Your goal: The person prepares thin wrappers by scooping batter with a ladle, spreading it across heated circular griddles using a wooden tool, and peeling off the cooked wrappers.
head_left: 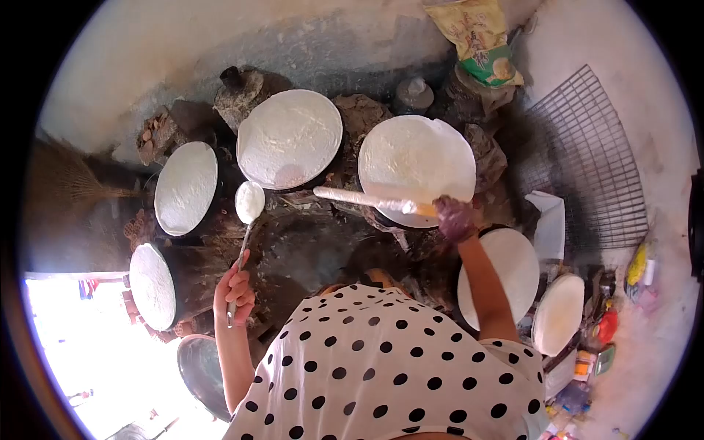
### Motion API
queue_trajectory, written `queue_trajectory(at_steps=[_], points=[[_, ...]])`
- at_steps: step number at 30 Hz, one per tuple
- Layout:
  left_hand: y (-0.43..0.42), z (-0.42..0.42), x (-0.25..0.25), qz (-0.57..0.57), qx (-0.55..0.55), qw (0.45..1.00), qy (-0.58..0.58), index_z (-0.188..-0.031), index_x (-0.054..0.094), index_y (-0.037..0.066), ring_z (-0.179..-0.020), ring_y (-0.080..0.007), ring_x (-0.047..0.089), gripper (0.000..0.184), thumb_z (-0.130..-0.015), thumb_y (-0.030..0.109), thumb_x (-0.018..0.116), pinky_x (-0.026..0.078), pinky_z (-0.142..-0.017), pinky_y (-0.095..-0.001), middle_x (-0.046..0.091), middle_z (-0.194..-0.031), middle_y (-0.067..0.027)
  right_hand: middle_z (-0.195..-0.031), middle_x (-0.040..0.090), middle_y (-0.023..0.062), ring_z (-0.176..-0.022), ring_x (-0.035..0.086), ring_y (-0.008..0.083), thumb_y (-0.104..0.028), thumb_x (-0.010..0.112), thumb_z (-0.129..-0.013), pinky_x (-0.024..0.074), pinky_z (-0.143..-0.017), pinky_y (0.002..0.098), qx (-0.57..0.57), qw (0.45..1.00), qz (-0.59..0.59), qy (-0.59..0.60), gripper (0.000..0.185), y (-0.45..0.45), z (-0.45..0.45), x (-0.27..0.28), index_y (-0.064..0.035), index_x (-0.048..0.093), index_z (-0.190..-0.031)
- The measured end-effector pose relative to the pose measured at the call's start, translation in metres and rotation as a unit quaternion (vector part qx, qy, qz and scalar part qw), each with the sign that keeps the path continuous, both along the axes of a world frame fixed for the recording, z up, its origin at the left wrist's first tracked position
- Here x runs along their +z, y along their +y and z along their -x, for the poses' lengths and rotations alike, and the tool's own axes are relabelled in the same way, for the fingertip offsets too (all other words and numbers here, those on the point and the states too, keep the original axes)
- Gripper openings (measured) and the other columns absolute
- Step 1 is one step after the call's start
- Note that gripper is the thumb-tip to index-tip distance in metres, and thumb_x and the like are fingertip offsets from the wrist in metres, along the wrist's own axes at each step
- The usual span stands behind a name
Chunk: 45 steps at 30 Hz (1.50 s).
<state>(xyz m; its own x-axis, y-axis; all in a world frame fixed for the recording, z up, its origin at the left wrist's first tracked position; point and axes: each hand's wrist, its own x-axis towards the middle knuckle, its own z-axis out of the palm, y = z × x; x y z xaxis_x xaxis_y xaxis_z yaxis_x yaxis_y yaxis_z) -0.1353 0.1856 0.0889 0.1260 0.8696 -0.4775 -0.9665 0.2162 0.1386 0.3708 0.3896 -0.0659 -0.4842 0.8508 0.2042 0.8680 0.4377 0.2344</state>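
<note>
My left hand [236, 292] is closed round the metal handle of a ladle [250, 203], whose bowl is full of white batter. The ladle's bowl is just below the round griddle [290, 139] at the back, which is covered with a white sheet. My right hand [456, 219], in a dark glove, grips one end of a long flat wooden spatula [359, 196] smeared with white. The spatula points left across the near edge of another griddle [416, 161], also covered with a white layer. I cannot tell whether its blade touches that layer.
More white-covered griddles stand at the left [186, 188], lower left [153, 287] and right [500, 275]. Beside the right one is a stack of pale round sheets [558, 315]. A wire rack [590, 158] leans on the right wall. A large basin [203, 374] sits lower left.
</note>
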Motion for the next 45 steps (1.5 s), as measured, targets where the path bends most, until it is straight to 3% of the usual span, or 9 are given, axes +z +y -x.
queue_trajectory(at_steps=[6, 11, 13, 25, 29, 36, 37, 40, 45], points=[[-0.009, -0.015, 0.051, -0.137, -0.041, 0.898, 0.416, -0.143, 0.031, 0.005, -0.035, -0.0031, 0.025, 0.042, -0.102, 0.016, 0.034, 0.023, -0.032, -0.0195, 0.029, -0.053, 0.0045, -0.081, 0.056, 0.0011, -0.070, 0.059, 0.0172, -0.025, 0.055, -0.080, 0.0507, -0.061, 0.0320, -0.146, 0.963, -0.208, -0.092, 0.018, 0.088, -0.029, 0.092, -0.0134, 0.057, -0.093], [0.035, -0.033, 0.016, -0.041, -0.075, 0.951, 0.298, -0.137, 0.041, 0.007, -0.036, -0.0035, 0.027, 0.037, -0.101, 0.016, 0.038, 0.024, -0.031, -0.0182, 0.034, -0.057, 0.0045, -0.101, 0.064, 0.0185, -0.081, 0.062, 0.0290, -0.040, 0.048, -0.093, 0.0440, -0.061, 0.0573, -0.034, 0.960, -0.152, 0.234, 0.051, 0.108, -0.027, 0.174, -0.0147, 0.045, -0.137], [0.042, -0.028, -0.011, 0.003, -0.108, 0.989, 0.098, -0.133, 0.045, 0.007, -0.037, -0.0038, 0.030, 0.035, -0.100, 0.016, 0.039, 0.026, -0.032, -0.0175, 0.036, -0.060, 0.0045, -0.083, 0.061, 0.0053, -0.074, 0.063, 0.0209, -0.022, 0.053, -0.081, 0.0517, -0.062, 0.0330, 0.085, 0.946, -0.312, 0.030, 0.015, 0.079, -0.005, 0.187, -0.0117, 0.058, -0.092], [0.074, -0.057, -0.037, 0.029, -0.341, 0.926, 0.162, -0.138, 0.040, 0.009, -0.034, -0.0037, 0.032, 0.038, -0.102, 0.023, 0.034, 0.031, -0.028, -0.0205, 0.033, -0.057, 0.0053, -0.098, 0.068, 0.0128, -0.092, 0.066, 0.0310, -0.034, 0.056, -0.085, 0.0526, -0.079, 0.0419, -0.349, 0.920, 0.156, 0.093, 0.027, 0.086, -0.014, 0.197, -0.0140, 0.067, -0.099], [0.094, -0.087, -0.042, 0.008, -0.392, 0.910, 0.131, -0.142, 0.033, 0.009, -0.034, -0.0042, 0.033, 0.041, -0.103, 0.025, 0.031, 0.032, -0.030, -0.0214, 0.031, -0.057, 0.0052, -0.097, 0.069, 0.0135, -0.089, 0.067, 0.0303, -0.044, 0.046, -0.087, 0.0528, -0.078, 0.0416, -0.385, 0.909, -0.100, 0.122, 0.043, 0.031, -0.216, 0.180, -0.0094, 0.067, -0.102], [0.091, -0.172, -0.021, -0.065, -0.480, 0.875, 0.003, -0.146, 0.022, 0.010, -0.041, -0.0060, 0.040, 0.044, -0.104, 0.023, 0.022, 0.038, -0.041, -0.0237, 0.036, -0.063, 0.0031, -0.062, 0.058, 0.0024, -0.053, 0.049, 0.0105, -0.041, 0.071, -0.078, 0.0398, -0.050, 0.0285, -0.514, 0.446, -0.327, 0.656, 0.036, -0.322, -0.370, 0.193, -0.0068, 0.069, -0.089], [0.089, -0.189, -0.016, -0.046, -0.481, 0.876, 0.017, -0.146, 0.022, 0.009, -0.041, -0.0061, 0.040, 0.044, -0.104, 0.022, 0.022, 0.037, -0.041, -0.0239, 0.036, -0.063, 0.0030, -0.056, 0.056, 0.0040, -0.048, 0.050, 0.0115, -0.039, 0.071, -0.077, 0.0378, -0.046, 0.0291, -0.566, 0.570, -0.421, 0.422, 0.034, -0.351, -0.387, 0.180, -0.0058, 0.068, -0.083], [0.081, -0.237, -0.003, -0.046, -0.473, 0.879, 0.036, -0.145, 0.022, 0.008, -0.040, -0.0064, 0.040, 0.044, -0.104, 0.021, 0.021, 0.034, -0.038, -0.0237, 0.037, -0.065, 0.0024, -0.050, 0.052, 0.0064, -0.040, 0.048, 0.0171, -0.036, 0.069, -0.078, 0.0362, -0.039, 0.0335, -0.600, 0.274, -0.369, 0.655, 0.034, -0.422, -0.407, 0.141, -0.0037, 0.060, -0.075], [0.067, -0.306, 0.015, -0.059, -0.470, 0.881, 0.014, -0.145, 0.023, 0.008, -0.039, -0.0059, 0.038, 0.044, -0.104, 0.021, 0.021, 0.026, -0.034, -0.0228, 0.040, -0.068, 0.0009, -0.067, 0.060, 0.0069, -0.055, 0.057, 0.0181, -0.032, 0.064, -0.082, 0.0446, -0.048, 0.0335, -0.625, 0.190, -0.373, 0.659, 0.026, -0.472, -0.507, -0.043, -0.0065, 0.063, -0.085]])
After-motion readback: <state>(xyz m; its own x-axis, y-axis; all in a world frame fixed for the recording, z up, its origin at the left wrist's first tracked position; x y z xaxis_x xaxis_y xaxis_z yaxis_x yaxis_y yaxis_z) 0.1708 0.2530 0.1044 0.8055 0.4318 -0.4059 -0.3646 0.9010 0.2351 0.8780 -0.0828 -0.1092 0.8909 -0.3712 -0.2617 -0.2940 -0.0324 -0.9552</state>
